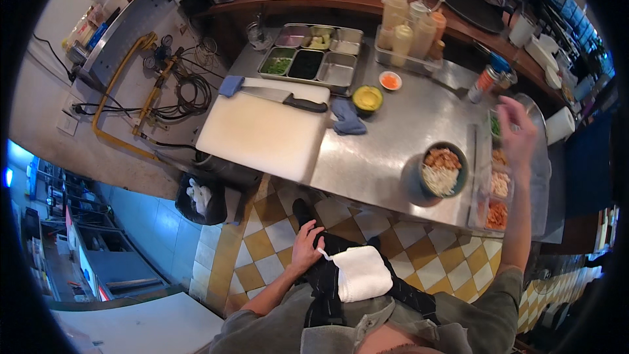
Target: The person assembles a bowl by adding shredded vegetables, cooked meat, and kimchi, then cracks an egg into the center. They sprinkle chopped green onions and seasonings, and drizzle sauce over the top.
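Head: squeeze bottles beyond bowl

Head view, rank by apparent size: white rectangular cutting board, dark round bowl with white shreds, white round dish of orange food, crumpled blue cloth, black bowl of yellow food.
1. White cutting board
2. Dark round bowl
3. Blue cloth and black bowl: too alike to rank
4. White dish

Metal counter — smooth and glossy, cutting board of matt plastic, wooden ledge, towel of rough cloth
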A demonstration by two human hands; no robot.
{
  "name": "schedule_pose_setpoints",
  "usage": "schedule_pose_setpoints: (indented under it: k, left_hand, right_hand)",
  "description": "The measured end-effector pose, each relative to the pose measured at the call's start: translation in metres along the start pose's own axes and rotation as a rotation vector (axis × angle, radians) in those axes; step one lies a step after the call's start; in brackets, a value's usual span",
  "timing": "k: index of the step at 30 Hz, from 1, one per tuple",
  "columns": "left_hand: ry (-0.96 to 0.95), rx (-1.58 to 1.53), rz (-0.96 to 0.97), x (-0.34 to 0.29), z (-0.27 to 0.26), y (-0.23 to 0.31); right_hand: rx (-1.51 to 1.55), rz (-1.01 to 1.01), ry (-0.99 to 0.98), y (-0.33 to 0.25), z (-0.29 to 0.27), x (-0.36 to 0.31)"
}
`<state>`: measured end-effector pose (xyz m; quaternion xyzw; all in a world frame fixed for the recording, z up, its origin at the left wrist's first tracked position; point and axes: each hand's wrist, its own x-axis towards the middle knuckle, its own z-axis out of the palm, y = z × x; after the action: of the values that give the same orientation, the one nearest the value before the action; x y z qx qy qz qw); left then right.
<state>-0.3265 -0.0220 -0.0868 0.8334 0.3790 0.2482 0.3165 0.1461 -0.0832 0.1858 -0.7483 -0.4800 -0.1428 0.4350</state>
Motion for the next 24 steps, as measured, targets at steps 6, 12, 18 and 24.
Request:
schedule_pose_setpoints:
  k: [6, 12, 18, 24]
  left_hand:
    - [0.405, 0.052, 0.260, 0.168, -0.122, -0.062]
    - [0.591, 0.119, 0.166, 0.339, -0.211, -0.182]
    - [0.522, -0.112, 0.029, 0.346, -0.218, -0.213]
    - [0.505, -0.231, -0.042, 0.350, -0.223, -0.220]
  right_hand:
    - [0.297, -0.092, -0.469, -0.122, 0.250, 0.082]
    - [0.320, -0.142, -0.443, -0.176, 0.516, 0.205]
    - [0.058, -0.296, -0.592, -0.198, 0.622, 0.269]
    - [0.019, -0.310, -0.614, -0.199, 0.621, 0.305]
